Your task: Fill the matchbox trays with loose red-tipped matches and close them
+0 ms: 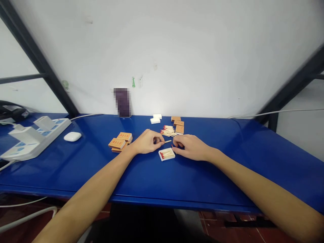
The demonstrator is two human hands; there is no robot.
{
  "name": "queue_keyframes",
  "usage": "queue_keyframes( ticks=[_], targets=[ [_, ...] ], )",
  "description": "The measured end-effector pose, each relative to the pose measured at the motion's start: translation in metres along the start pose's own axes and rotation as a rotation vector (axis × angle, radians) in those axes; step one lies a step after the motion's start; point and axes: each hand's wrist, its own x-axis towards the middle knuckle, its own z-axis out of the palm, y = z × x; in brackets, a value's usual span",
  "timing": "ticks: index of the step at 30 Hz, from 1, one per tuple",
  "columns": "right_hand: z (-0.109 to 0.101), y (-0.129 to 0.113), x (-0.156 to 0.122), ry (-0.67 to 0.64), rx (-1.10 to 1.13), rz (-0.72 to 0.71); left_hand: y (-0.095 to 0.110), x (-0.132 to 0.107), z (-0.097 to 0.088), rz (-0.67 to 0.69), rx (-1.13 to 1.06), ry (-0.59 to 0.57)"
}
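My left hand (148,141) is closed in a pinch on a wooden match (168,141), whose pale stick points to the right. Across from it, my right hand (191,146) pinches another match, with a small red tip (172,145) showing at the fingers. Just below both hands lies a white matchbox tray (162,160) with several red-headed matches in it, heads to the left. Behind the hands is a loose pile of matches (169,131). Orange-brown matchbox sleeves (179,129) lie right of that pile. Stacked closed matchboxes (117,143) sit beside my left wrist.
Two white trays (155,120) lie near the wall. A pixelated dark upright object (123,103) leans there. At the left are a white rounded case (72,136) and a power strip (54,133) with plugs. Dark metal frame bars (48,71) slant at both sides of the blue table (217,189).
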Motion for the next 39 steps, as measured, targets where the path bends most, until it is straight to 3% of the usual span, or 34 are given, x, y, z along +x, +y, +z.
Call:
queue_keyframes(
  ticks=[5,12,16,21,25,31,35,39],
  targets=[
    [0.001,0.0,0.0,0.01,0.005,-0.011,0.0,0.0,0.003,-0.009,0.1,0.052],
    [0.005,0.007,0.003,0.037,-0.006,0.035,0.004,0.004,0.003,-0.121,0.184,-0.003],
    [0.011,0.01,0.005,0.106,-0.013,-0.028,0.005,0.005,0.002,-0.165,0.19,-0.02],
    [0.011,0.004,0.003,0.15,0.057,-0.074,0.001,0.005,0.003,-0.126,0.15,-0.035],
    [0.008,-0.01,-0.001,0.166,0.082,-0.197,0.002,0.004,0.003,-0.11,0.126,-0.029],
    [0.012,-0.025,-0.004,0.085,0.048,-0.345,0.002,0.004,0.005,-0.09,0.113,0.0],
    [0.013,-0.024,-0.005,0.076,0.088,-0.334,-0.001,0.005,0.006,-0.05,0.163,0.047],
    [0.007,-0.02,-0.006,0.089,0.147,-0.266,-0.001,0.004,0.005,-0.061,0.178,0.02]
  ],
)
